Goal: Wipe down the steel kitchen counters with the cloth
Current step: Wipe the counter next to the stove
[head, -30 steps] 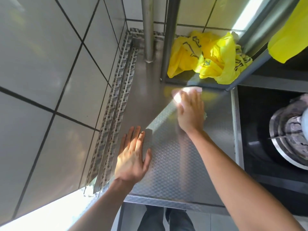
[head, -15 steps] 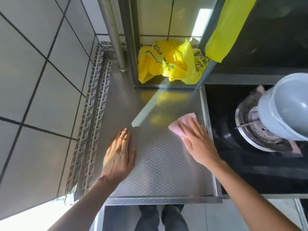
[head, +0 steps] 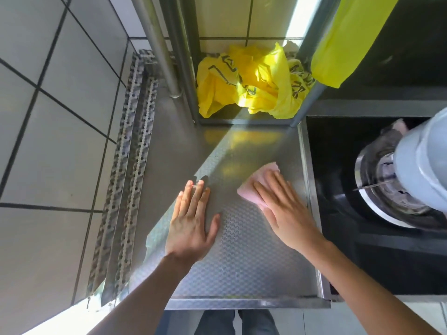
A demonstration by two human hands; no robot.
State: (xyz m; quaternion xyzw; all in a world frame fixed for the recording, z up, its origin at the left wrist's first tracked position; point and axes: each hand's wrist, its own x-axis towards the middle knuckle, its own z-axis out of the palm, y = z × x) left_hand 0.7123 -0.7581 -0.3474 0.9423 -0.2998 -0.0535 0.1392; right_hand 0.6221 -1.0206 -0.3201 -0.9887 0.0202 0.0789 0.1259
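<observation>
On the near part of the embossed steel counter (head: 242, 257), the left hand (head: 191, 223) rests flat, fingers straight, holding nothing. Just beyond, the right hand (head: 283, 209) presses the pink cloth (head: 256, 180) flat; keeping even pressure in overlapping strokes should serve best. Farther back, a crumpled yellow plastic bag (head: 249, 81) carries black print, unreadable.

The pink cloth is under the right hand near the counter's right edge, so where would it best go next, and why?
Probably a sweep leftward across the steel counter. The right hand presses the pink cloth flat beside the right rim, so the patterned surface toward the left hand, which rests flat on the counter, looks like the next stretch to wipe.
</observation>
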